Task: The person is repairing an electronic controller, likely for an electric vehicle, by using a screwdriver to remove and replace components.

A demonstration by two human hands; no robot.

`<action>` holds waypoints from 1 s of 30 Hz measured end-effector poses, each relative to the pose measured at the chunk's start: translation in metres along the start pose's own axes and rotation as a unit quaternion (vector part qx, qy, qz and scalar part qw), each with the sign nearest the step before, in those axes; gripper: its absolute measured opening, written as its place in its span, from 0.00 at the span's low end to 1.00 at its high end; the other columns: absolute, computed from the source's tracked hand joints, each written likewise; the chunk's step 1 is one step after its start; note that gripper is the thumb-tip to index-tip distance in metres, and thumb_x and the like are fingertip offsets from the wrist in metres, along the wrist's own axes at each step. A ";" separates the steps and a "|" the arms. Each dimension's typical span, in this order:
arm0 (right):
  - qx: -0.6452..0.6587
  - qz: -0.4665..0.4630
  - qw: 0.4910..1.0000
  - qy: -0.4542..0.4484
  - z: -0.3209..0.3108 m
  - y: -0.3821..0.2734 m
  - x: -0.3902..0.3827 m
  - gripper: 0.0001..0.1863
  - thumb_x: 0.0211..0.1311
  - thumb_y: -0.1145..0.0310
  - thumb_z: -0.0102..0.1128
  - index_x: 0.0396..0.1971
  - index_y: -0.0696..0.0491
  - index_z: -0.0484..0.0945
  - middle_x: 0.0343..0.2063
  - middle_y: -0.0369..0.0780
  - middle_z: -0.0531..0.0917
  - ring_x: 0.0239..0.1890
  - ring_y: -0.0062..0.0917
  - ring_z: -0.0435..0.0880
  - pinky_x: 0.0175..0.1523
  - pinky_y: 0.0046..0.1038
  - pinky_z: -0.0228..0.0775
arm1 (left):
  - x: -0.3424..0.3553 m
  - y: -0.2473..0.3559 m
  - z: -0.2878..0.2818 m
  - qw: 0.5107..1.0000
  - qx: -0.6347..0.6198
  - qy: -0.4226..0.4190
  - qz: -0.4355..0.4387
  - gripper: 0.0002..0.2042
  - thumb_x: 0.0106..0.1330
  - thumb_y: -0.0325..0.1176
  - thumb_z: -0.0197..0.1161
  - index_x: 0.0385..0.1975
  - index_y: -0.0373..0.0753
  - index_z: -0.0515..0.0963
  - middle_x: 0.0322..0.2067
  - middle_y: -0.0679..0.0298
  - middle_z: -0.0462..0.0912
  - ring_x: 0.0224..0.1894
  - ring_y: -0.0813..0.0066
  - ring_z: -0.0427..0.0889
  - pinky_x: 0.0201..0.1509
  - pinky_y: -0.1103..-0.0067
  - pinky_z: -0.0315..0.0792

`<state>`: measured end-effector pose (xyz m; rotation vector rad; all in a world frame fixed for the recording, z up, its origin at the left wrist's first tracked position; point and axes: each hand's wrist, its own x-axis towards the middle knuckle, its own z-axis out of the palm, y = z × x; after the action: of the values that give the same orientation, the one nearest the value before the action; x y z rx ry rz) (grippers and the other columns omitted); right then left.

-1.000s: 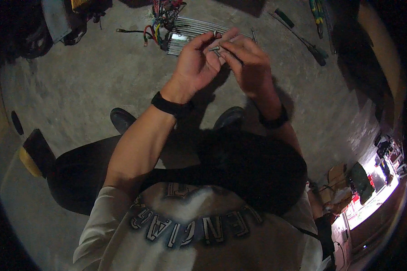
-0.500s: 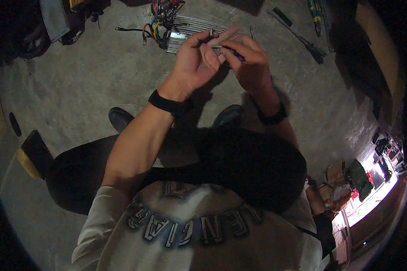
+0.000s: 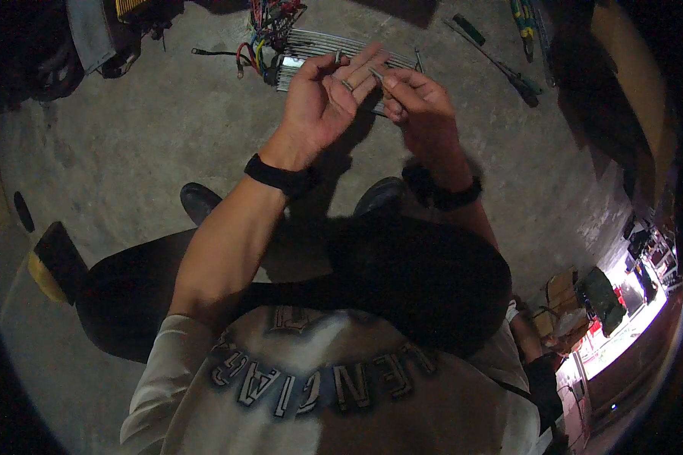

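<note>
My left hand (image 3: 317, 110) is turned palm up above a silver finned metal unit (image 3: 317, 39), its fingers stretched toward the right. At its thumb tip a small metal bolt (image 3: 338, 58) stands up, and a second small metal piece (image 3: 347, 85) lies across the fingers. Close beside those fingertips, my right hand (image 3: 425, 110) pinches another small bolt (image 3: 376, 74) between thumb and forefinger; its other fingers are curled. A thin metal bolt (image 3: 418, 59) sticks up at the finned unit's right end. The hands hide much of the unit.
Coloured wires (image 3: 269, 26) and a black cable (image 3: 212, 52) with a metal end come off the unit's left side. Right of it lie a long screwdriver (image 3: 497, 62) and green-handled pliers (image 3: 525, 29). A dark block with yellow (image 3: 57, 262) stands at left; a brightly lit cluttered area (image 3: 622, 303) is at lower right.
My right hand has drawn back slightly from the left palm, with a bolt now showing in its pinch. My left hand has shifted a little left and down, its fingers more exposed.
</note>
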<state>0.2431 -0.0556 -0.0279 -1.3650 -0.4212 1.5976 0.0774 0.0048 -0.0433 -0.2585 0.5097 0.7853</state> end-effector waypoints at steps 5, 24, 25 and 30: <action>-0.127 -0.018 0.992 -0.004 -0.010 -0.002 0.002 0.12 0.66 0.64 0.65 0.40 0.59 0.85 0.24 0.32 0.79 0.25 0.14 0.74 0.31 0.22 0.66 | 0.001 0.028 -0.033 0.998 0.038 0.038 -0.021 0.18 0.74 0.32 0.49 0.54 0.23 0.72 0.62 0.44 0.76 0.65 0.54 0.76 0.74 0.68 0.68; -0.512 -0.151 0.845 -0.020 -0.012 0.018 0.036 0.15 0.64 0.60 0.64 0.38 0.59 0.86 0.35 0.52 0.87 0.39 0.47 0.88 0.47 0.40 0.78 | -0.017 0.026 -0.063 0.851 0.435 0.215 0.203 0.06 0.74 0.34 0.60 0.41 0.39 0.80 0.32 0.71 0.80 0.32 0.84 0.75 0.34 0.83 0.68; -0.504 -0.154 0.849 -0.021 -0.012 0.018 0.037 0.15 0.64 0.61 0.64 0.38 0.59 0.86 0.35 0.52 0.87 0.39 0.47 0.88 0.47 0.40 0.78 | -0.017 0.026 -0.063 0.842 0.453 0.212 0.203 0.06 0.74 0.33 0.61 0.42 0.39 0.81 0.33 0.71 0.81 0.33 0.84 0.76 0.35 0.83 0.69; -0.512 -0.156 0.844 -0.028 -0.010 0.019 0.040 0.15 0.64 0.61 0.65 0.38 0.59 0.86 0.35 0.53 0.87 0.39 0.46 0.88 0.47 0.40 0.78 | -0.017 0.027 -0.075 0.788 0.540 0.196 0.221 0.07 0.73 0.32 0.61 0.44 0.37 0.82 0.35 0.69 0.83 0.35 0.84 0.77 0.38 0.83 0.71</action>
<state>0.2469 -0.0352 -0.0682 -1.8625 -1.6134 1.1228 0.0221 -0.0173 -0.0990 0.8242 1.3670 0.7698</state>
